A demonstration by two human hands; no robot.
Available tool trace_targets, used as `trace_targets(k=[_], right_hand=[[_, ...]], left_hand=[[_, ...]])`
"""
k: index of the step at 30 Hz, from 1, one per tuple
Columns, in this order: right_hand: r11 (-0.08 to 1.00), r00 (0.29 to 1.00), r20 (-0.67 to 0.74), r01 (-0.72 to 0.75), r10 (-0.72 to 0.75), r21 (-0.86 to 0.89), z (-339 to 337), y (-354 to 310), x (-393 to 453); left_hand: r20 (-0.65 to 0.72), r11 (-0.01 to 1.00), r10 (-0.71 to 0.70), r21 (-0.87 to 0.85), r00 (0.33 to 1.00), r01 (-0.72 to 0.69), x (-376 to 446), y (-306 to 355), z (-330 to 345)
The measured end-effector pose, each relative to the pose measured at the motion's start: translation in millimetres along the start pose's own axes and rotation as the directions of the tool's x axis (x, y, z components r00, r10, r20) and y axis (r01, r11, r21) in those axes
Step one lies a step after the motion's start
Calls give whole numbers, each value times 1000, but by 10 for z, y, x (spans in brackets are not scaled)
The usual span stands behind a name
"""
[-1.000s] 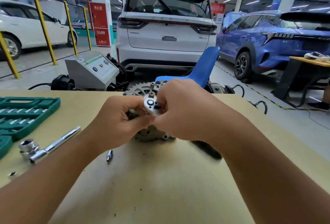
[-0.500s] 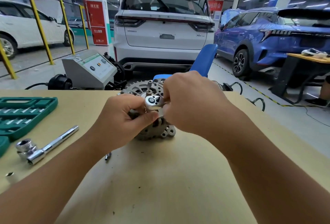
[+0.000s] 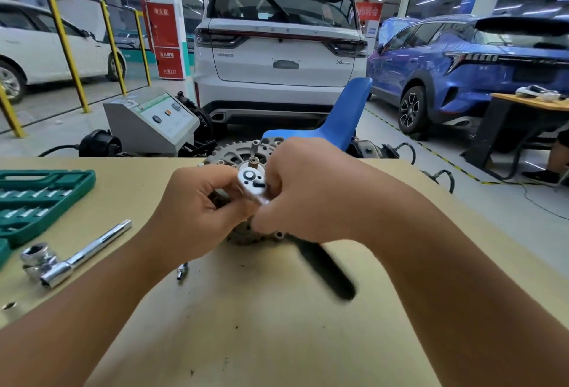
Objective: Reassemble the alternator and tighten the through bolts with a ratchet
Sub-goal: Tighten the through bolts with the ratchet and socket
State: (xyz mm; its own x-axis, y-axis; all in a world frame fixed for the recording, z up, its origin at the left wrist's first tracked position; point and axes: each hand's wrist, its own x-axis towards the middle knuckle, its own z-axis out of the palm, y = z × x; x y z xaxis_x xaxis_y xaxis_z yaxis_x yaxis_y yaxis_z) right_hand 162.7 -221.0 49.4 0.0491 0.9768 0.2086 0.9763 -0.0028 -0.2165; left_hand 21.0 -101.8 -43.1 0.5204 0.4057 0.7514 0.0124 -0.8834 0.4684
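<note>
Risk assessment: the silver ratchet head (image 3: 252, 183), a round chromed disc with a black direction marking, sits over the grey cast-metal alternator (image 3: 246, 155) with both hands crowded around it. The likely fault is the tool slipping off the through bolt, caused by an incomplete seat on a fastener that is hidden behind the fingers. A second likely fault is the alternator rocking on the tan wooden table (image 3: 277, 325), since nothing visible clamps it.

Hand state: the left hand (image 3: 197, 211) pinches the ratchet head between thumb and curled fingers. The right hand (image 3: 308, 192) is curled around the tool on the other side; the blurred black handle (image 3: 326, 269) extends from beneath it toward the near edge.

Task item location: the alternator stands on the table at the far centre, directly behind and beneath the hands. Its toothed, spoked end frame shows above the knuckles, and lugged mounting ears show below them. Whether the housing halves are fully closed cannot be determined.

A small loose silver bolt (image 3: 182, 271) lies on the table near the left wrist, so at least one fastener appears not yet fitted
</note>
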Motion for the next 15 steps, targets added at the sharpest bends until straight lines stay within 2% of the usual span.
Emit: trace_targets(k=[4,5,8,9,11,13,15], right_hand=[[980,982,-185,-58,22,-190,14,71,6],[985,985,-170,-38,9,-165,10,51,0],[999,999,51,8,-5,-45,-18,4,-8],[1000,997,70,15,-14,-24,-42,1,-15],[998,1000,1,-2,2,-63,-62,54,-6],[984,991,-135,-44,21,-171,-24,90,-4],[990,987,-161,-34,12,-138,-7,65,4]], left_hand=[[39,998,10,64,999,-13,33,12,-36],[38,999,7,53,999,-9,35,17,-38],[27,1000,12,-7,1000,-12,7,24,-55],[38,1000,11,-21,999,-10,3,25,-67],[71,999,-3,-34,997,5,19,13,-93],[85,1000,-21,-15,996,23,32,9,-90],[61,1000,-29,3,998,29,34,25,-65]])
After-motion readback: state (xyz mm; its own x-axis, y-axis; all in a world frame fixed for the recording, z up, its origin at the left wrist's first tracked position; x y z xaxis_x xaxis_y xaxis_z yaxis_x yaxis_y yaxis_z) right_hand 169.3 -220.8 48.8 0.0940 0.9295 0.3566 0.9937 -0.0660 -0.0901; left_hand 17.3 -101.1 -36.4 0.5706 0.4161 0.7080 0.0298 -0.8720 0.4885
